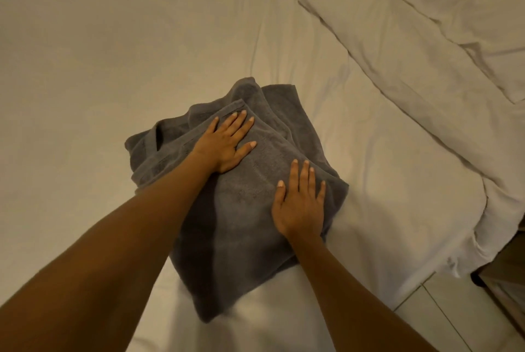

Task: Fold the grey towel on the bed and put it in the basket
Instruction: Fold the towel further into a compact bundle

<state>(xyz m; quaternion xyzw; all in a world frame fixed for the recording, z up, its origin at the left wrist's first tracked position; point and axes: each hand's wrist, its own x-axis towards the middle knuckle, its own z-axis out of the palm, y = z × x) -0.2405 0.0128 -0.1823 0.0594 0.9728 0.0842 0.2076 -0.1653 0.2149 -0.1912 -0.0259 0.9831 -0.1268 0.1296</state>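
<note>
The grey towel (244, 238) lies folded in several layers on the white bed sheet (113, 67), near the bed's front edge. Its far corners are uneven and stick out at the upper left. My left hand (227, 141) rests flat on the towel's far part, fingers spread. My right hand (299, 201) presses flat on the towel's right side, fingers together and pointing away from me. Neither hand grips the cloth. No basket is in view.
A rumpled white duvet (426, 24) covers the bed's right and far side. The bed's corner (460, 238) drops off at the right, with pale tiled floor (454, 309) below it and dark furniture at the far right edge.
</note>
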